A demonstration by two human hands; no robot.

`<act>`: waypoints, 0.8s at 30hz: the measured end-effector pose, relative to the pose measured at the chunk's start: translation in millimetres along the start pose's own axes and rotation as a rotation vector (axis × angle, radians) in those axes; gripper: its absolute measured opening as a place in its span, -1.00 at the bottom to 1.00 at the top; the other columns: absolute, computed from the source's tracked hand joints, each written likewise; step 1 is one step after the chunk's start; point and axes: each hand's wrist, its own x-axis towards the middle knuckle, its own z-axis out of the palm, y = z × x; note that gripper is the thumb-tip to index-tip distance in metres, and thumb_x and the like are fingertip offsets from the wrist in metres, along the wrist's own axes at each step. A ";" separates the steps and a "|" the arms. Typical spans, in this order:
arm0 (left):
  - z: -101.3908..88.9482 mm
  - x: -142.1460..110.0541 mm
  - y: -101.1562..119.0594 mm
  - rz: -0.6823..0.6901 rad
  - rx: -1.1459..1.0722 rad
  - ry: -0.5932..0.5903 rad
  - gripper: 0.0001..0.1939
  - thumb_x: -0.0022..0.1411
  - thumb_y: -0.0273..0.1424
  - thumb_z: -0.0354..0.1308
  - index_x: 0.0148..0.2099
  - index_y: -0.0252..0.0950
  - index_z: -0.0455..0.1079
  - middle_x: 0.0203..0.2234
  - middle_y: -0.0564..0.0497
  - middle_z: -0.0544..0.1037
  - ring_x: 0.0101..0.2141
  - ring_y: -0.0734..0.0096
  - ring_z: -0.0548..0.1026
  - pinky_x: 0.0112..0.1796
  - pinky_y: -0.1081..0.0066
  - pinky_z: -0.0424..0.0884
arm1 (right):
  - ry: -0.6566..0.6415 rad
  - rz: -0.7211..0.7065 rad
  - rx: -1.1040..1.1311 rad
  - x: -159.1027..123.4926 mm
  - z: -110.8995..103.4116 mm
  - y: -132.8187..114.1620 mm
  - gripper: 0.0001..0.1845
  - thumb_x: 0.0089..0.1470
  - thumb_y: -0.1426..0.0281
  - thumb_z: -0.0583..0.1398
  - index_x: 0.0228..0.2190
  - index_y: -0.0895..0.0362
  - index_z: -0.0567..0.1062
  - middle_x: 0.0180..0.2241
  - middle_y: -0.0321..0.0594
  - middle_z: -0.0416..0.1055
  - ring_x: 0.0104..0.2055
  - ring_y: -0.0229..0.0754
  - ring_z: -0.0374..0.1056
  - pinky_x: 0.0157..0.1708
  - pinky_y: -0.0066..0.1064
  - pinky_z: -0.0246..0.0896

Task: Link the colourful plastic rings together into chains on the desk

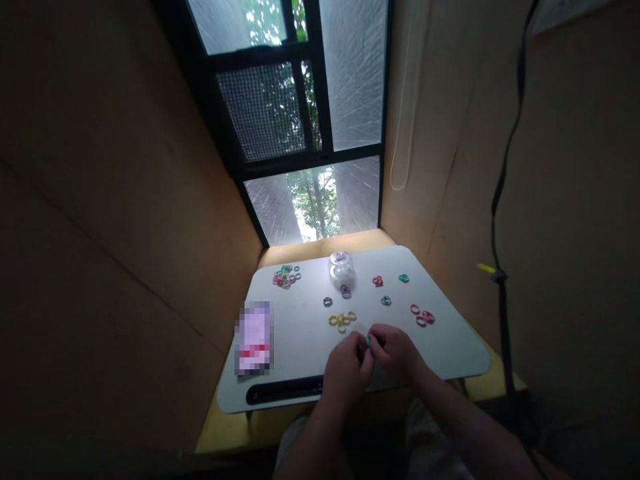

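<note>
My left hand (350,367) and my right hand (397,348) meet at the fingertips over the near part of the white table (300,353). Both are closed in a pinch around a small green ring (369,341), mostly covered by the fingers. Just beyond them lies a group of yellow rings (342,321). Pink rings (423,316) rest to the right of my right hand. Farther back are blue rings (385,301), red rings (378,281), green rings (404,278), dark grey rings (327,302) and purple rings (346,291).
A clear rounded jar (341,270) stands near the back of the table. A mixed pile of coloured rings (286,277) lies at back left. At left is a blurred-out pinkish-purple item (255,339). A dark slot (285,390) runs along the front edge. A strap (501,287) hangs at right.
</note>
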 end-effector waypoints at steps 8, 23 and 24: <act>0.3 7.5 -1.2 -0.023 0.005 -0.051 -0.87 0.26 -0.34 0.04 -0.36 -0.23 0.24 -0.53 0.12 0.37 -0.48 0.46 0.31 -0.44 0.46 0.09 | -0.015 0.026 0.023 3.8 -1.4 0.5 -0.74 0.11 0.39 0.06 -0.60 0.11 0.26 -0.59 -0.35 0.25 -0.51 -0.29 0.16 -0.46 -0.45 -0.06; -0.3 6.6 -4.3 -0.045 -0.043 -0.064 -0.89 0.25 -0.36 0.07 -0.35 -0.23 0.26 -0.53 0.13 0.37 -0.49 0.49 0.28 -0.45 0.47 0.08 | -0.058 0.035 0.027 4.0 -5.0 -1.0 -0.76 0.12 0.36 0.06 -0.56 0.11 0.36 -0.56 -0.32 0.32 -0.49 -0.27 0.21 -0.44 -0.45 -0.01; -0.5 6.5 -4.1 -0.044 -0.040 -0.061 -0.89 0.25 -0.36 0.07 -0.35 -0.23 0.26 -0.53 0.13 0.37 -0.49 0.49 0.28 -0.45 0.47 0.07 | -0.055 0.032 0.022 3.7 -4.6 -1.0 -0.75 0.12 0.36 0.05 -0.56 0.11 0.35 -0.57 -0.32 0.31 -0.49 -0.27 0.20 -0.44 -0.45 -0.02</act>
